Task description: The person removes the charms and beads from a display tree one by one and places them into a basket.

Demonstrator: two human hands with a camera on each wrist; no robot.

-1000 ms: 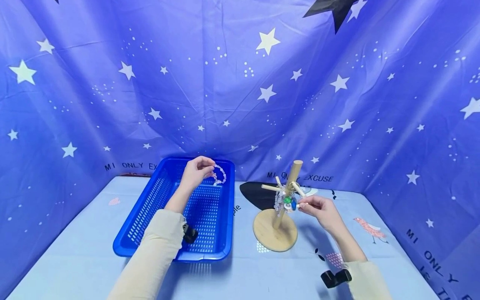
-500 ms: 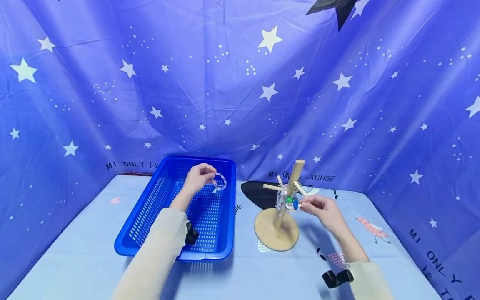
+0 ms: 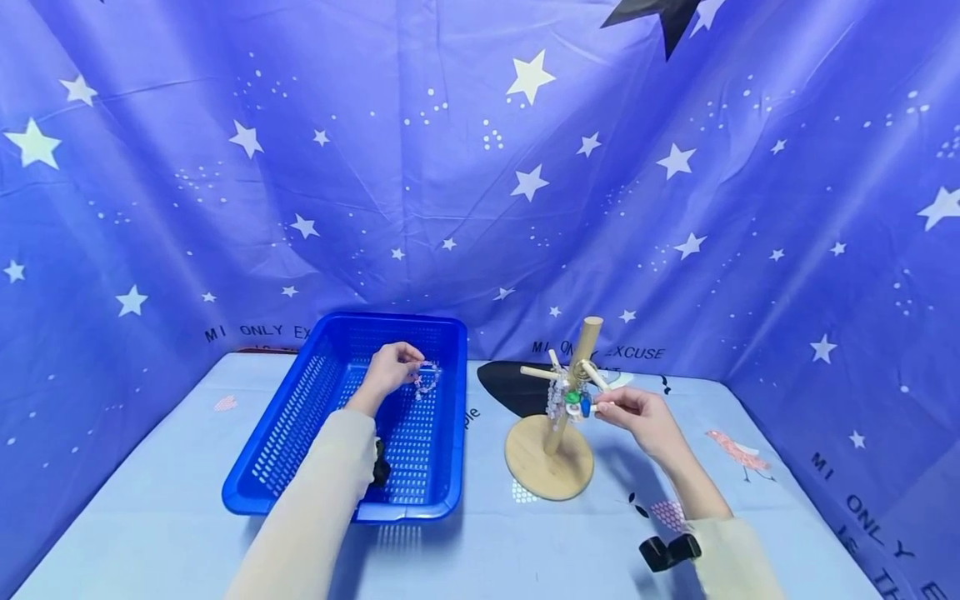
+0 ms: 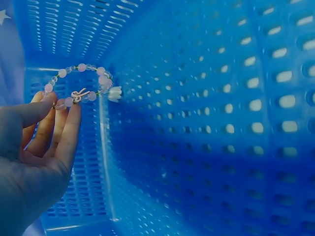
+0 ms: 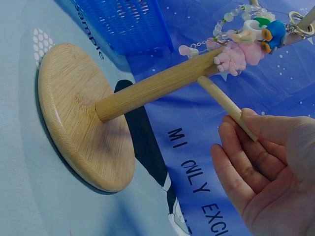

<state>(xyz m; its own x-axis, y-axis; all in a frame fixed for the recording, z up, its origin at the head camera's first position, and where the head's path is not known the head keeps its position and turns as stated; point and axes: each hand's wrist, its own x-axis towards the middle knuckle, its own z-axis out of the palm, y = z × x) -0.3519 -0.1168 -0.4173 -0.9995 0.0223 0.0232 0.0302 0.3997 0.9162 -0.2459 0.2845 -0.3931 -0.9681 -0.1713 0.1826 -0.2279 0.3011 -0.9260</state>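
Observation:
My left hand (image 3: 390,371) pinches a beaded bracelet (image 4: 81,68) between thumb and fingertips, inside the blue basket (image 3: 457,433). Pink and clear beads make up the loop, with a small bow and a white flower-like charm. My right hand (image 3: 637,417) holds the end of one peg (image 5: 224,101) of a wooden stand (image 3: 550,458) with a round base. On the stand hang a bead strand (image 3: 554,400), a pink figure charm (image 5: 241,58), a blue charm (image 5: 276,35) and a metal ring (image 5: 301,23).
The basket stands left of the stand on a table (image 3: 517,550) with a light blue printed cloth. Behind both hangs a blue star-patterned curtain (image 3: 420,167). Other pegs (image 3: 538,372) of the stand stick out to the left.
My left hand has lowered with the bracelet, deeper into the basket. The right hand keeps its hold on the peg. The whole head view has shifted slightly.

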